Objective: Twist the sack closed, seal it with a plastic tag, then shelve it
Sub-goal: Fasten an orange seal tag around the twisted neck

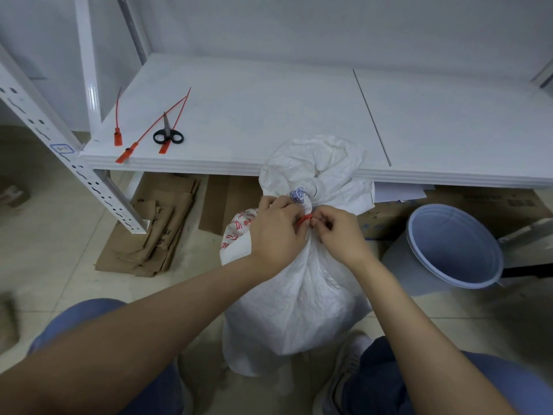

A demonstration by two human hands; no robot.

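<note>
A white woven sack (302,298) stands on the floor between my knees, its neck twisted tight and its loose top flopped against the shelf edge. A red plastic tag (305,218) wraps the twisted neck; only a short piece shows between my fingers. My left hand (276,235) grips the neck and the tag from the left. My right hand (338,232) pinches the tag from the right. The white metal shelf (254,115) lies just behind the sack.
Three spare red tags (140,139) and black-handled scissors (167,134) lie at the shelf's front left corner. A blue-grey bucket (454,247) stands on the floor to the right. Flattened cardboard (155,232) lies under the shelf. A perforated shelf upright (68,163) slants at the left.
</note>
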